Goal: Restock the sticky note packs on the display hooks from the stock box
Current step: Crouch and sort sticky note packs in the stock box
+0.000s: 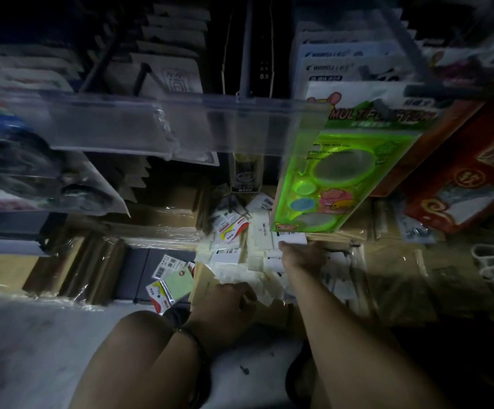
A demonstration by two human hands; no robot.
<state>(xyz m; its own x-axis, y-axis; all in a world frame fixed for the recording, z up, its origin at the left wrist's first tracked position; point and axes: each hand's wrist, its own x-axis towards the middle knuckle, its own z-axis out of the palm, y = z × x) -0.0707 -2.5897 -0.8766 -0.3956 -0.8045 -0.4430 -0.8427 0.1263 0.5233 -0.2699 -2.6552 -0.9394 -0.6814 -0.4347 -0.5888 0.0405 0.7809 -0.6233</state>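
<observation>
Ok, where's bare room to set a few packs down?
The pale floor at lower left is bare, bordered by the cardboard bundles above and your left arm. A smaller patch shows between your arms. The stock box is crammed with sticky note packs, and the green stencil card hangs over it.

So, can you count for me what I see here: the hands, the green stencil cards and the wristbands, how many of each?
hands: 2 (left hand, right hand)
green stencil card: 1
wristband: 1
total: 4
</observation>
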